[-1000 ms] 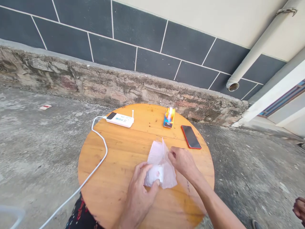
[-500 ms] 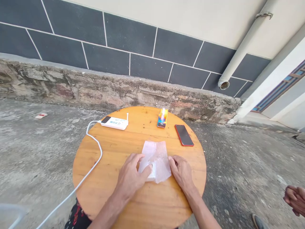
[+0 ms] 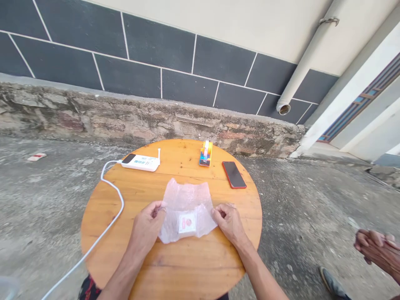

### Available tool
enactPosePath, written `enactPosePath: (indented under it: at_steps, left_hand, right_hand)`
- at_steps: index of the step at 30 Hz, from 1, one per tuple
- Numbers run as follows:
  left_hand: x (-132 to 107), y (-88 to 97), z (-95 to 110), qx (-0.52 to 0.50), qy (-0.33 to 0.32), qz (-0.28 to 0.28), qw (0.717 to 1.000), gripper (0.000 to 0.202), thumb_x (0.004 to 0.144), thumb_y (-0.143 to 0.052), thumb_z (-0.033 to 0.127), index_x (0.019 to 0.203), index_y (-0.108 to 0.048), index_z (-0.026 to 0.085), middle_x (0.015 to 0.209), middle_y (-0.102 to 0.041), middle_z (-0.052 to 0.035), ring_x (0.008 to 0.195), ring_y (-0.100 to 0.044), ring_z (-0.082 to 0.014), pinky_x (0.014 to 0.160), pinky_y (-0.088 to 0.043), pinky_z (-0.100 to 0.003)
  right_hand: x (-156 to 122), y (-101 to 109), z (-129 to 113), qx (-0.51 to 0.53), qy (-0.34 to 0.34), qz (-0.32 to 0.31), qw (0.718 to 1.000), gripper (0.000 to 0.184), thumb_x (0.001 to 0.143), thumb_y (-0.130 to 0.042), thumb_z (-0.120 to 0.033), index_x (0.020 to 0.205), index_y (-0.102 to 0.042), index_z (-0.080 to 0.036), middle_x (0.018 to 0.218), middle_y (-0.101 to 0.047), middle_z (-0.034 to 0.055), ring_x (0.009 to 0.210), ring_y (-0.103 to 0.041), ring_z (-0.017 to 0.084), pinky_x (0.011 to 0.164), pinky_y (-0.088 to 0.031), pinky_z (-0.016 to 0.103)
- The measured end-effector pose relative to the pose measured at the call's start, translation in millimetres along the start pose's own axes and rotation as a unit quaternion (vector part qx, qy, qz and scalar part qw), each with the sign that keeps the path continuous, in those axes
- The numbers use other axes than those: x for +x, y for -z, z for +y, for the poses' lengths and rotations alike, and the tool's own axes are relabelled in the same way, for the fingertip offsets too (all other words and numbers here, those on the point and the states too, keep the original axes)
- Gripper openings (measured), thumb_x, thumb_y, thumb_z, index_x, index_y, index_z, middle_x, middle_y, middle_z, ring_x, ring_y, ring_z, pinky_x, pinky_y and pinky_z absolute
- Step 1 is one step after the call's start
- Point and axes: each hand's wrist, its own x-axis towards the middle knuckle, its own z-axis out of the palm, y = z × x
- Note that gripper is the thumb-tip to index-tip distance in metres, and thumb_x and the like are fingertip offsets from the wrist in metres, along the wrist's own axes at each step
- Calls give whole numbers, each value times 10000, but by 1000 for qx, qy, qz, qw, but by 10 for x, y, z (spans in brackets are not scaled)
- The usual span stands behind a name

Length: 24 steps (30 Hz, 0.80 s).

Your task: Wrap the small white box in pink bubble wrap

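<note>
On table [image 3: 175,266], left hand [image 3: 146,225], right hand [image 3: 231,225]: fingers pinching opposite edges of wrap [image 3: 186,195]; open gap to phone [image 3: 234,175]

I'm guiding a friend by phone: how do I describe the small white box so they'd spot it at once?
Start with the round wooden table. Between the left hand and right hand spreads a pinkish, see-through sheet; the white box shows at its near side. The box's squarish face and reddish print set it apart from the longer, cabled white device.
</note>
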Motion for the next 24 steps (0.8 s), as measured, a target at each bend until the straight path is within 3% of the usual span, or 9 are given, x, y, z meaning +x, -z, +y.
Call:
enactPosePath:
  at_steps: [5, 11, 15, 18, 20, 24]
  left_hand:
    - [167, -56, -48, -89, 24, 18, 996, 271, 661, -615, 334, 861, -642, 153, 595, -602, 38, 483, -524, -118, 446, -390, -190]
    - [235, -72, -93, -105, 13, 50, 993, 364, 679, -591, 353, 976, -617, 144, 684, -643, 12, 540, -565, -129, 482, -419, -200]
    - [224, -61, -84, -119, 13, 56, 991, 404, 712, -602, 379, 1035, -586, 137, 616, -601, 42, 469, -515, -111, 439, -379, -194]
    - [214, -61, -54, -133, 10, 37, 990, 391, 732, -611, 429, 978, -593, 126, 621, -617, 23, 507, -555, -126, 467, -412, -204]
    - [212, -61, -43, -136, 6, 26, 990, 339, 735, -610, 437, 876, -613, 128, 627, -624, 12, 513, -558, -123, 472, -412, -201]
    - [206, -51, -54, -129, 1, 15, 991, 256, 750, -573, 395, 720, -603, 142, 517, -531, 48, 427, -468, -95, 404, -335, -181]
  right_hand:
    - [9, 2, 5, 5, -21, 29, 999, 302, 858, -497, -318, 579, -526, -206, 561, -535, -24, 573, -494, 143, 609, -371, 251]
    - [15, 34, 28, 35, -44, 50, 997, 338, 907, -446, -387, 646, -560, -206, 590, -571, 0, 585, -527, 174, 610, -388, 280]
    - [18, 125, -57, 58, -36, 50, 996, 274, 920, -435, -388, 830, -608, -196, 786, -660, 49, 749, -609, 212, 673, -444, 296]
    - [87, 189, -265, 69, 13, 7, 998, 232, 903, -493, -376, 1024, -628, -232, 1063, -662, 70, 1008, -592, 239, 826, -449, 335]
    - [178, 186, -419, 68, 84, -52, 993, 248, 888, -538, -371, 1092, -622, -258, 1201, -614, 71, 1132, -536, 244, 940, -402, 382]
    - [340, 114, -597, 35, 159, -119, 979, 200, 822, -641, -356, 990, -650, -248, 1251, -588, 83, 1178, -504, 279, 980, -352, 459]
